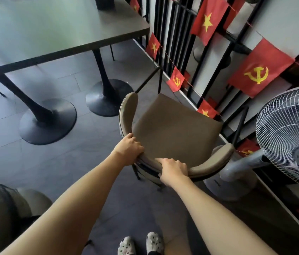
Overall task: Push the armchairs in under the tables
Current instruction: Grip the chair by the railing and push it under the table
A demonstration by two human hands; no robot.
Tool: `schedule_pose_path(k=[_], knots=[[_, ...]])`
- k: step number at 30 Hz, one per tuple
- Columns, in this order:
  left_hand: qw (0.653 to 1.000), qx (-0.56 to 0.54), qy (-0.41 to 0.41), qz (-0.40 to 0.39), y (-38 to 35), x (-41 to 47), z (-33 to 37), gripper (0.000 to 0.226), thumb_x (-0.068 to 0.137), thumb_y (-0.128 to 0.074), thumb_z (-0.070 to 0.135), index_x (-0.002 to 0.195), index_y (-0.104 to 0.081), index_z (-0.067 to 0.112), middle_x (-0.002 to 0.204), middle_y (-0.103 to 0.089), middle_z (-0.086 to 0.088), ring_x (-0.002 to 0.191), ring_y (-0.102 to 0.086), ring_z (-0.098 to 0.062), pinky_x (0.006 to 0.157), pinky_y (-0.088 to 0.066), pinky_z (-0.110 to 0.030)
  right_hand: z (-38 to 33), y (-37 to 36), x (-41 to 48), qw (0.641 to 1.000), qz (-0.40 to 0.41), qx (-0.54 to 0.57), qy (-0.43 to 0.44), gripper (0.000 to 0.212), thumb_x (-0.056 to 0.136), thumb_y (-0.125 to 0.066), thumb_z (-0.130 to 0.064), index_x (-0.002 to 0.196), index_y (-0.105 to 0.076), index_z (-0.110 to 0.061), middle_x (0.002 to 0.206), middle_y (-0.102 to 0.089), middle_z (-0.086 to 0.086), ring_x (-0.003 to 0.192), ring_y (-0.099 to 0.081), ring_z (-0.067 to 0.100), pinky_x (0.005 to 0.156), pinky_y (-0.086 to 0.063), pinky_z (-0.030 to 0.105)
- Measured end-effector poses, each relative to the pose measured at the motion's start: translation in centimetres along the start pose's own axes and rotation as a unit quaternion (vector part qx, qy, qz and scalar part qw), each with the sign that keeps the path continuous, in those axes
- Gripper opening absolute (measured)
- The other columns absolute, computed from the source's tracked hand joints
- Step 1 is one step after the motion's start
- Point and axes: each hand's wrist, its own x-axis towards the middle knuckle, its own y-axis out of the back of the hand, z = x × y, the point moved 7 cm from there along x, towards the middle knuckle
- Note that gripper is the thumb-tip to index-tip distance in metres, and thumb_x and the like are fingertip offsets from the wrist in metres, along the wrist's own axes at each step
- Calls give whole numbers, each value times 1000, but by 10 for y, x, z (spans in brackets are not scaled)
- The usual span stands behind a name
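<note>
A stretch of bare grey floor (pixel 93 159) lies open between the armchair (pixel 172 133) and the round black table bases (pixel 108 100), so the way toward the table is clear on that side. On the other side the room is tight: the chair's far arm sits just beside a white standing fan (pixel 290 137), and a black railing (pixel 185 30) hung with red flags (pixel 259 70) runs close along the seat's edge. The dark tabletop (pixel 53 30) ends well short of the chair; the whole seat stands out from under it.

The left hand (pixel 129 149) grips the curved padded backrest near where it bends into the arm, fingers (pixel 129 137) curled over the top edge. The right hand (pixel 173 170) holds the same backrest nearer its middle, fingers (pixel 167 161) wrapped over the top and the thumb underneath.

The armchair is brown, with a flat square seat, a low wraparound back and thin black metal legs, and it faces away from the person at an angle to the table's edge.
</note>
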Motion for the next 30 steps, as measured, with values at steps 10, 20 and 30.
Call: schedule_pose_path(k=[10,20,30], knots=[[999,32,-13,-10,10,0,5,28,91,-44,11,109,-66,12,114,-68,-6,105,-63,-30,96,-38,-38,-1,2,1,999,-6,-35,33,58,91,-54,-29,141,-32,-48,131,-60,1,123,-55,27,97,-41,37],[998,-1,54,-45,15,-1,6,27,91,-44,8,110,-63,11,115,-67,-6,106,-62,-30,84,-38,-36,3,19,26,985,2,-140,102,61,92,-54,-27,141,-30,-52,132,-59,-7,127,-45,20,107,-22,40],[980,-83,158,-85,16,4,7,23,92,-53,17,111,-66,13,115,-67,-5,107,-64,-30,78,-48,-36,5,49,55,970,22,-196,140,60,93,-48,-11,134,-40,-53,137,-52,-10,132,-33,23,111,-14,57]])
